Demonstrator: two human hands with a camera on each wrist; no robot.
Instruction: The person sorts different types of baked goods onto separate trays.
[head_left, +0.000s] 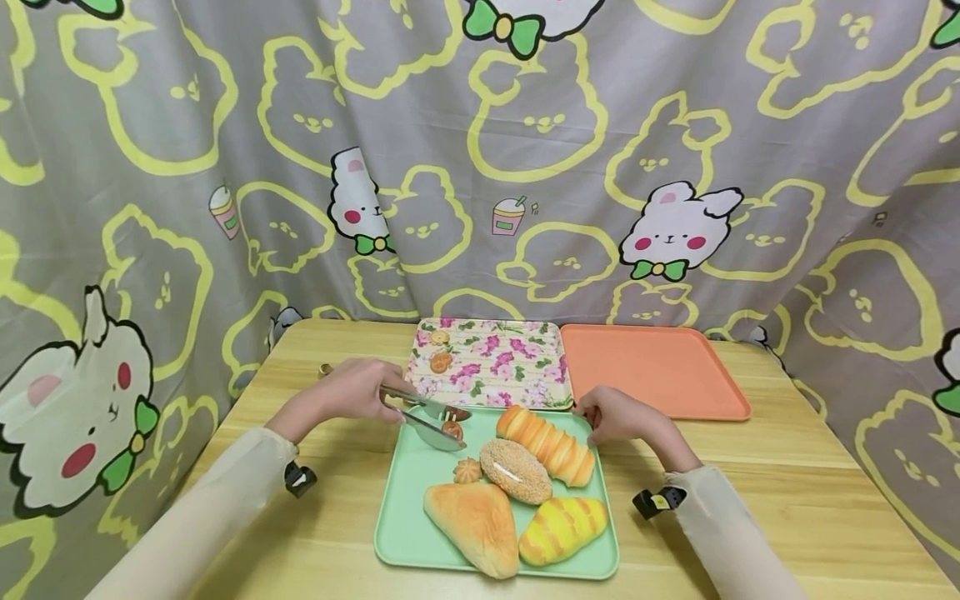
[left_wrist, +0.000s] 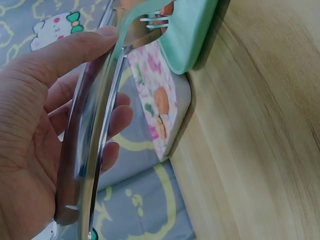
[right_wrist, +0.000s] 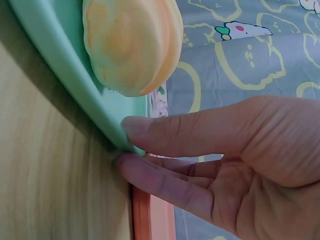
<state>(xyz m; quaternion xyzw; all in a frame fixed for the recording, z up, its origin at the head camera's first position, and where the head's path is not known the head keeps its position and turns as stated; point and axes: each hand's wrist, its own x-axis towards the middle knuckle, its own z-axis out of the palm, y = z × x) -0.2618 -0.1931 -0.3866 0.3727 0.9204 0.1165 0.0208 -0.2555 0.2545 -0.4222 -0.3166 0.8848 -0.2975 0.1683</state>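
Note:
My left hand [head_left: 363, 390] grips a pair of metal tongs [head_left: 433, 432], thumb on one arm and fingers wrapped on the other in the left wrist view. The tongs' ends stand either side of a small brown cookie [head_left: 452, 429] at the far left of the green tray [head_left: 401, 521]. At the tray's far right corner, my right hand [head_left: 617, 414] pinches the rim between thumb and fingers. On the tray lie a ridged long bread [head_left: 547, 446], a crumb-coated oval bread [head_left: 516, 472], a swirled cookie [head_left: 468, 471], a triangular bread [head_left: 476, 525] and a yellow striped bread [head_left: 562, 530].
Behind the green tray lies a floral tray [head_left: 517, 367] bearing two small cookies [head_left: 441, 362] at its left. An orange tray [head_left: 652, 367] sits beside it on the right. All stand on a wooden table [head_left: 757, 492], with a patterned curtain [head_left: 442, 108] around it.

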